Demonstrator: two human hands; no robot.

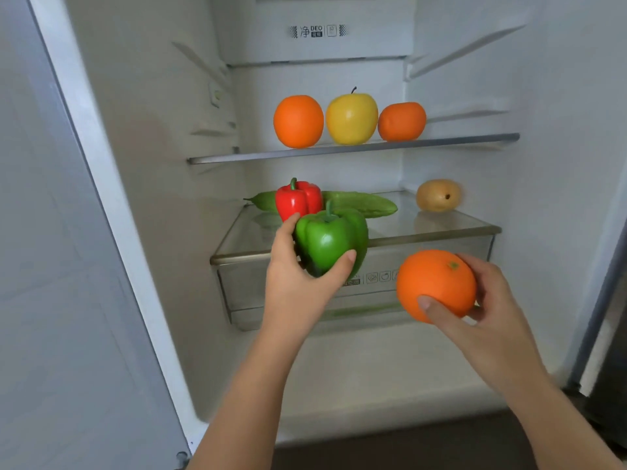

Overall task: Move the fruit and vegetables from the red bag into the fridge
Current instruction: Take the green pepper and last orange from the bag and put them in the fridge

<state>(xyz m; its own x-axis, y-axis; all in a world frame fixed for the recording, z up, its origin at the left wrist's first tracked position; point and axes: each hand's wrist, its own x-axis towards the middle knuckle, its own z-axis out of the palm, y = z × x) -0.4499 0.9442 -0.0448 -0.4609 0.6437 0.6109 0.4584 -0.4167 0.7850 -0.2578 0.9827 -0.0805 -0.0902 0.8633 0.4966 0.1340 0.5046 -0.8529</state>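
Observation:
My left hand (295, 283) grips a green bell pepper (330, 240) just in front of the lower glass shelf (441, 228) of the open fridge. An orange (436, 283) sits in my right hand (492, 300), in front of the crisper drawer (258, 290). On the lower shelf lie a red bell pepper (300, 197), a green cucumber (363, 203) behind it, and a brown potato-like item (438, 195) at the right. The upper shelf (339, 149) carries an orange (298, 121), a yellow apple (352, 118) and a smaller orange (402, 121). The red bag is out of view.
The fridge door (51, 266) stands open at the left. White fridge walls close in both sides. Below the crisper drawer is the white fridge floor (373, 361). A dark appliance edge (610, 368) shows at the far right.

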